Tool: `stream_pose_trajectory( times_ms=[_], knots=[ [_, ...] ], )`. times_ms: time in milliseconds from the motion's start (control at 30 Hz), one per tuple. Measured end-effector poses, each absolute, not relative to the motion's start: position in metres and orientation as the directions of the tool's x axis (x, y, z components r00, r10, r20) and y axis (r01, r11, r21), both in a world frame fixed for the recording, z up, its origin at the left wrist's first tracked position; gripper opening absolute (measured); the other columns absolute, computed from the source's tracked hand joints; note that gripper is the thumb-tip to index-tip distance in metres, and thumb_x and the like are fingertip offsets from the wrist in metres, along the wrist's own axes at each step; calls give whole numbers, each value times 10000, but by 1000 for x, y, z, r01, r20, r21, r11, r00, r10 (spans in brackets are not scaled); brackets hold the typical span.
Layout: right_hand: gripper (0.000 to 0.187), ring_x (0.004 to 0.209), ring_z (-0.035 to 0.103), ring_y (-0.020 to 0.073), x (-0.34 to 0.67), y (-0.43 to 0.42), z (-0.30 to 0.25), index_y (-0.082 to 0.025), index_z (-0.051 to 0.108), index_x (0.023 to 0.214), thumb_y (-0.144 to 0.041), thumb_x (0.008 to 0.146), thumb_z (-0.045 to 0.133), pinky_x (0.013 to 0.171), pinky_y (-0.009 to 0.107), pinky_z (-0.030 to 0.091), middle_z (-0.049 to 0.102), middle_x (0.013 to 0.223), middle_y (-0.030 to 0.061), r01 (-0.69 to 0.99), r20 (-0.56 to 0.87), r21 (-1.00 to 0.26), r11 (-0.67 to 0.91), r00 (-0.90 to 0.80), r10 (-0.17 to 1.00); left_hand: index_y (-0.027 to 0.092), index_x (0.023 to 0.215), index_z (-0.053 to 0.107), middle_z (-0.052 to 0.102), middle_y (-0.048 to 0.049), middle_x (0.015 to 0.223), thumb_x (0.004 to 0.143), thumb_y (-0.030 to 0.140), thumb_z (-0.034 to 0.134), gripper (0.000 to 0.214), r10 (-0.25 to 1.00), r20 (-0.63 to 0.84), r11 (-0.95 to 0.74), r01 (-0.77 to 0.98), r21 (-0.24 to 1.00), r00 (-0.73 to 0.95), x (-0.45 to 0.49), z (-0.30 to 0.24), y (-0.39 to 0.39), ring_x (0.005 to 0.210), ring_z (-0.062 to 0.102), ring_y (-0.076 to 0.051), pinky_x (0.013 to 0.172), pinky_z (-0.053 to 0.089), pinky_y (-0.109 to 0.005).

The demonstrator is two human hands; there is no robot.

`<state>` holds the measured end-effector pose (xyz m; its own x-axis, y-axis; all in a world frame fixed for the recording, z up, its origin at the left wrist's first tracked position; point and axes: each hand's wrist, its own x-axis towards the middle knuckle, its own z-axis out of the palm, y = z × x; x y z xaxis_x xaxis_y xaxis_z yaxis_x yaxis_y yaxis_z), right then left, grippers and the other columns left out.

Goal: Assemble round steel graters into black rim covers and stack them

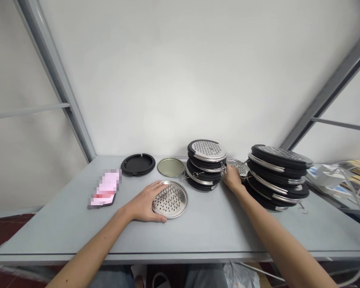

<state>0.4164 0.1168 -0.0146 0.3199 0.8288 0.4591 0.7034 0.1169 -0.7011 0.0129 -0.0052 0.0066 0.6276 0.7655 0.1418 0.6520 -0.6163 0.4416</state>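
Steel, the perforated disc (172, 201) lies on the counter (198, 234), our left hand (147, 202) clamped around its left rim, presumably to steady it. Our right hand (233, 178) reaches between the shorter stack (205, 165) and the taller stack (277, 178), apparently piled to save space; we cannot tell whether it grips anything.

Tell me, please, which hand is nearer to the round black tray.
Left. The left hand is in front of the tray, slightly right; the right hand is far to its right.
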Motion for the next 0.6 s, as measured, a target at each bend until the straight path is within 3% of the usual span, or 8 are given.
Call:
stream_pose_trajectory(
  times_ms=[167, 333, 467, 600],
  knots=[
    [209, 754, 573, 248, 414, 118, -7, -80, 659, 799, -10, 700, 489, 693, 337, 365, 645, 727, 153, 870, 387, -489, -68, 287, 876, 203, 1508, 248, 269, -118, 1561, 624, 680, 732, 1115, 763, 143, -619, 648, 443, 631, 13, 7, -5, 1439, 205, -348, 1169, 226, -476],
    [231, 719, 577, 241, 408, 114, 7, -88, 687, 813, -63, 778, 461, 642, 318, 339, 668, 754, 161, 937, 393, -338, -84, 222, 892, 208, 1505, 258, 274, -119, 1558, 610, 684, 739, 1122, 769, 147, -612, 651, 449, 622, 12, 6, -5, 1438, 205, -352, 1166, 234, -483],
    [267, 733, 579, 233, 407, 113, 12, -94, 700, 857, -76, 791, 442, 657, 311, 361, 683, 803, 154, 958, 468, -282, -55, 187, 864, 208, 1503, 265, 282, -125, 1554, 609, 676, 745, 1118, 767, 148, -613, 647, 454, 624, 12, 6, -5, 1434, 217, -355, 1160, 244, -489],
    [336, 817, 596, 242, 409, 117, 16, -90, 678, 1025, -129, 856, 390, 713, 321, 415, 677, 962, 172, 957, 593, -290, -16, 192, 782, 217, 1503, 269, 294, -122, 1550, 611, 657, 756, 1107, 758, 171, -629, 634, 449, 630, 12, 5, -5, 1430, 226, -363, 1161, 241, -495]
  ],
)
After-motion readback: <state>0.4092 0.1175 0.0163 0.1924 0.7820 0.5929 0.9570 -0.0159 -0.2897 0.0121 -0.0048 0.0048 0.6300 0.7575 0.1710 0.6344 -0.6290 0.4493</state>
